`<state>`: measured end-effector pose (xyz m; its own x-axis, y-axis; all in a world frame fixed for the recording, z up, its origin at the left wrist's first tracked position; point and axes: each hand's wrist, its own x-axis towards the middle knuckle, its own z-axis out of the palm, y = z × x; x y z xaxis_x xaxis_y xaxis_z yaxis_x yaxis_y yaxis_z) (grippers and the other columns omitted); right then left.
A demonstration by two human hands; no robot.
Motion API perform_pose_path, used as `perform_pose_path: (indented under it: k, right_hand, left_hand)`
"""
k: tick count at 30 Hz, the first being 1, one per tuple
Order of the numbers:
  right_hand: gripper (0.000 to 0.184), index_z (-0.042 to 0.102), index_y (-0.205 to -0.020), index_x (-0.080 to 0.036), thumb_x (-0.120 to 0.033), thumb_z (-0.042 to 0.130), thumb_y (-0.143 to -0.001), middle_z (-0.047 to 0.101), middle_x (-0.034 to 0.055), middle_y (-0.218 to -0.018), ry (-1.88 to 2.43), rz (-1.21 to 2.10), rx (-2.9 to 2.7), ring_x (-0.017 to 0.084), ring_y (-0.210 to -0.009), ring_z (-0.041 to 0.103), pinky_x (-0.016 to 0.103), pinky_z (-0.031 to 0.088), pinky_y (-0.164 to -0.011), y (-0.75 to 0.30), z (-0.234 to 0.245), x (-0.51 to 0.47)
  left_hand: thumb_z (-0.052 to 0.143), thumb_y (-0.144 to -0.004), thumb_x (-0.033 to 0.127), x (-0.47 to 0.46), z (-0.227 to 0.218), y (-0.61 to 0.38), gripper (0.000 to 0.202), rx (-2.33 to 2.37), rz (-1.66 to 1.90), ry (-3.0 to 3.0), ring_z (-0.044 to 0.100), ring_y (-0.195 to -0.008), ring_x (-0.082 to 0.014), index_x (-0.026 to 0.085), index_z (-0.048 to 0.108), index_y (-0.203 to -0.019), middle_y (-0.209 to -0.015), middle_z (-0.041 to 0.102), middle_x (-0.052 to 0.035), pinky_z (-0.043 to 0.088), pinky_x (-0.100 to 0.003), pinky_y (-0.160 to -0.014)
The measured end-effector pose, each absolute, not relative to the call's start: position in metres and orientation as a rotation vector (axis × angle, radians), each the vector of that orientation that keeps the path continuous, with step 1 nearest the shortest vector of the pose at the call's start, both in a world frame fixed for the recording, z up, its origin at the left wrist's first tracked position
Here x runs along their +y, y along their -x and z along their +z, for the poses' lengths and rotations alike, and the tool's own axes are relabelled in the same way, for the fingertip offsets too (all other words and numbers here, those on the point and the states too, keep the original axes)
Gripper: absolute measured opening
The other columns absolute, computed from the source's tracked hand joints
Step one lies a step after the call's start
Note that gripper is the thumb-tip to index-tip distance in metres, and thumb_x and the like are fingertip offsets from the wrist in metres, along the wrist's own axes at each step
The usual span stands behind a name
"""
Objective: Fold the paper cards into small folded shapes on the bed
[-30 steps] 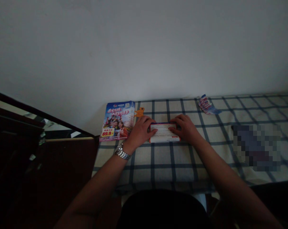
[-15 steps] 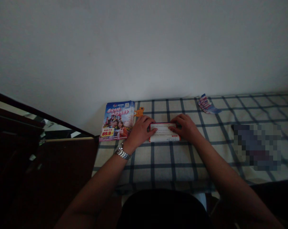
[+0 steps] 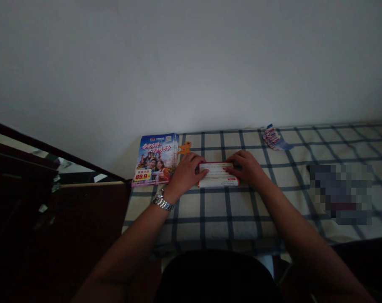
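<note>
A folded flyer lies on the checked cloth in front of me, its white printed side up, with a reddish strip along the far edge. My left hand grips its left end, thumb on top and fingers curled at the far edge. At the other end, my right hand holds it the same way, closed with the thumb pressing on the paper. Just left of my left hand is a stack of colourful flyers with a yellow price label. The fingertips behind the fold are partly hidden.
A checked cloth covers the table against a pale wall. An orange bear-shaped piece lies by the stack. Toward the back right sits a crumpled, pleated flyer. A blurred-out dark object rests farther right.
</note>
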<state>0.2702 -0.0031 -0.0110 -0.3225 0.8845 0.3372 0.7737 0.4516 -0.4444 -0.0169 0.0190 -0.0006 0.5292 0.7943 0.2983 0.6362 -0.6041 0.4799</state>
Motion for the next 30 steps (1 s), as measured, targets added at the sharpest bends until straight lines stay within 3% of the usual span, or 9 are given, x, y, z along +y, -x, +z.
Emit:
perform_pose_path:
  k: [30]
  right_hand:
    - [0.019,0.072,-0.106,-0.022,-0.032,0.077,-0.091,0.067,0.0091,-0.101,1.408,0.302,-2.176,0.029,-0.095,0.062,0.043,0.05,-0.084,-0.2697,-0.0095,-0.0008]
  left_hand:
    - [0.077,-0.092,0.03,0.0184,-0.0005,0.0158,0.029,1.228,0.717,-2.453,0.057,-0.113,-0.0264,0.024,0.063,-0.116,-0.118,0.059,-0.0052,0.05,-0.043,-0.1]
